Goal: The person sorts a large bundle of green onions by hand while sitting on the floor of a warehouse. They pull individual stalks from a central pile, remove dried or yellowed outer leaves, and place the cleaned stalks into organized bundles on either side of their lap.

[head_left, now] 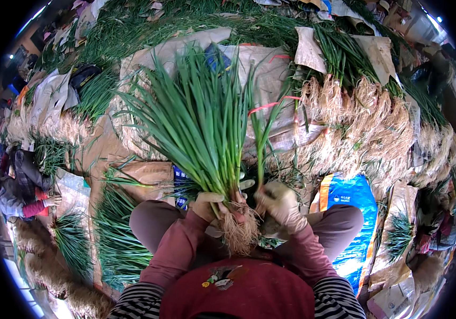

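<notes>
In a pale glove, my left hand (206,205) is wrapped round the base of a thick bunch of spring onions (199,125). Their green leaves fan out away from me, and their tangled pale roots (240,229) hang toward my lap. Just right of the bunch, my gloved right hand (282,206) is closed on the lower end of a thin spring onion stalk (260,151), which stands apart from the bunch. The fingertips of the right hand are partly hidden. A red strip (270,106) crosses near the top of that stalk.
Rooty spring onions (355,114) lie heaped ahead right, partly under sacking. Loose green ones (119,231) lie by my left knee. A blue and white sack (351,202) is beside my right knee. Another person's hand (52,201) shows at far left.
</notes>
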{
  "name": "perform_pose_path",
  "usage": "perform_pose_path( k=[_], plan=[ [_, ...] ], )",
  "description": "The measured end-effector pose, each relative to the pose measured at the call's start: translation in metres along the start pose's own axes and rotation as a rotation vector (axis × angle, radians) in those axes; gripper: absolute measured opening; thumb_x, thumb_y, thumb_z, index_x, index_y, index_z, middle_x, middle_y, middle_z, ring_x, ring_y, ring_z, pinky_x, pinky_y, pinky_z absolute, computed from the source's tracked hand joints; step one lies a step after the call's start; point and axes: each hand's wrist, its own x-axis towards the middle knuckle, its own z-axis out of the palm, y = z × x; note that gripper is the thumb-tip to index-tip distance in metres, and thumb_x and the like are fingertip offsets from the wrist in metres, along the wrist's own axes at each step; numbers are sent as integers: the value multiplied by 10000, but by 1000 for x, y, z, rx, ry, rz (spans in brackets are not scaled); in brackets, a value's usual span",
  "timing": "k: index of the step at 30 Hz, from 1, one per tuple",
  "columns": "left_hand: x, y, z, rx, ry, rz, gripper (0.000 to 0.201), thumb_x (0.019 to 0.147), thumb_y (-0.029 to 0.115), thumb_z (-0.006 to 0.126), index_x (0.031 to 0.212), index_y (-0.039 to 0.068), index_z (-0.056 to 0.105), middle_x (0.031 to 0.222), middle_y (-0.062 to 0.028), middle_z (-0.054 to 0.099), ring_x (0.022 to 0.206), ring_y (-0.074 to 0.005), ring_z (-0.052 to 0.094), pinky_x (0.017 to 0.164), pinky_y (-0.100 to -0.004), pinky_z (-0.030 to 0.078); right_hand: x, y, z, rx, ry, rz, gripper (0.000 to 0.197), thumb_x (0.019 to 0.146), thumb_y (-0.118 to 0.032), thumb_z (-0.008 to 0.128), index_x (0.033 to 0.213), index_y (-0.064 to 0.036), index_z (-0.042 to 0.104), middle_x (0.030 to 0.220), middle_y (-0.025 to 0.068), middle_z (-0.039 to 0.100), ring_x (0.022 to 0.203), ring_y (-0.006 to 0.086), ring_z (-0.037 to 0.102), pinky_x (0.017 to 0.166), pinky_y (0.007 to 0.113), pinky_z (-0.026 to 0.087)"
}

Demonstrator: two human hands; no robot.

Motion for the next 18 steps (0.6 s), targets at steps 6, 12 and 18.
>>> perform_pose_path(
  k=[6,12,18],
  plan=[
    [5,3,-3,118,66,-59,718,616,230,589,1253,-71,454,941,-181,634,887,-328,608,796,-449,499,35,6,12,734,-61,464,234,896,-209,613,896,20,665,820,18,640,712,89,535,650,255,439],
    [8,2,-13,187,7,-142,565,608,307,589,1020,-80,596,1015,-195,604,843,-384,597,734,-435,505,41,12,49,817,123,270,120,876,-92,617,836,13,660,717,12,625,616,83,538,580,226,427],
    [6,-2,3,81,-39,3,514,584,341,602,901,-63,633,1097,-154,577,804,-391,593,678,-439,500,61,32,55,1190,123,574,271,901,-281,600,808,-30,645,638,-12,562,507,73,438,489,217,357]
  ],
)
